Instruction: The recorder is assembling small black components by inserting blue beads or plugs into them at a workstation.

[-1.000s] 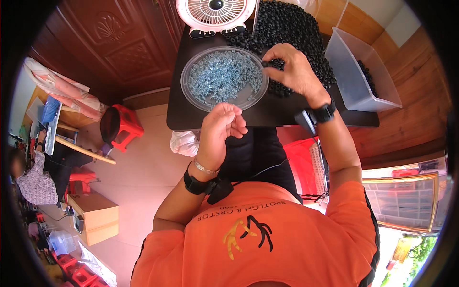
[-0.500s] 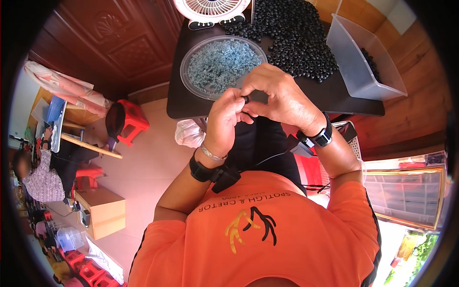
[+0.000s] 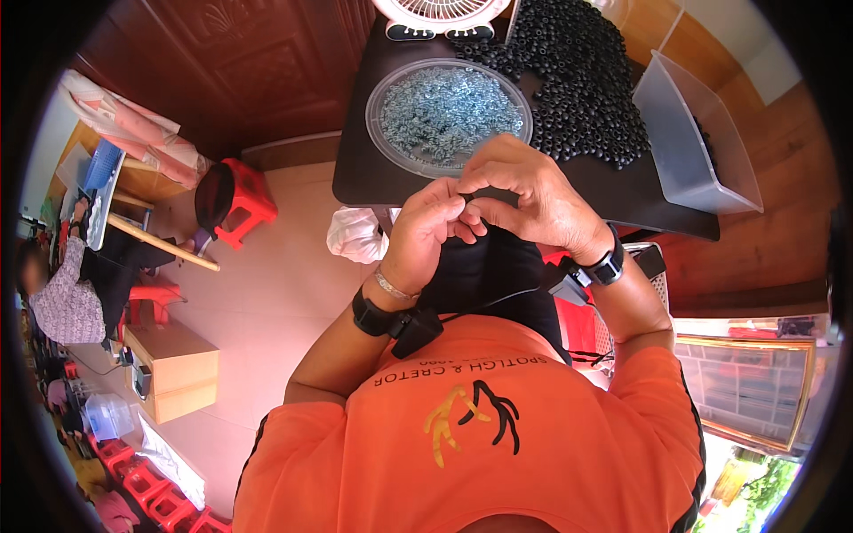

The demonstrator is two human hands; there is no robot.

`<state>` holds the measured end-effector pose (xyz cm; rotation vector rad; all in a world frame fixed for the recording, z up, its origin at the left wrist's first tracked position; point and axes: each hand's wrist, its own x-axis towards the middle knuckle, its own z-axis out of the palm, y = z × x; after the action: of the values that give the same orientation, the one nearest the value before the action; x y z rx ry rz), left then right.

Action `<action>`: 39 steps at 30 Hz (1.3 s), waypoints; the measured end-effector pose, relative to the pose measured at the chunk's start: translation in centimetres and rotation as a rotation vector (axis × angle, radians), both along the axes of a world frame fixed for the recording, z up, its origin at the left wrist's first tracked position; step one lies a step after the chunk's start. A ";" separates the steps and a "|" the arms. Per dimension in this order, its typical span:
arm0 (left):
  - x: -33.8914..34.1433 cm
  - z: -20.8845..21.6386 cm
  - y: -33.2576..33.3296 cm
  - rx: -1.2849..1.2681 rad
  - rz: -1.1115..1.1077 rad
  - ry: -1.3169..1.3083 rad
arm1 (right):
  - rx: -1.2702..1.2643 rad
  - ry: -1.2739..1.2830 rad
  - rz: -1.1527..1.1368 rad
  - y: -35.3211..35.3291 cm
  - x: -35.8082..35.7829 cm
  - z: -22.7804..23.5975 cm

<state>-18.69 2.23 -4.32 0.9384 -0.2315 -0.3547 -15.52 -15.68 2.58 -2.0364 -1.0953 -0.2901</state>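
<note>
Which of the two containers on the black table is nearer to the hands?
The round tub of blue pieces, partly hidden by the right hand. The rectangular translucent bin stands farther off, at the right side of the table.

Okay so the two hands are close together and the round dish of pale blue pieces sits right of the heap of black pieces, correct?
Not quite: in the head view, the round dish sits left of the heap of black pieces. The left hand and right hand are indeed close together.
</note>
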 end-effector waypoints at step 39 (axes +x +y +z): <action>10.0 3.6 2.6 0.629 -0.086 -0.294 | 0.031 0.453 -0.066 0.2 7.7 0.2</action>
<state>-8.72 4.84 -0.75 1.6081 -0.4444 -0.3750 -7.85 -15.47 2.83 -1.9814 -0.7378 0.1195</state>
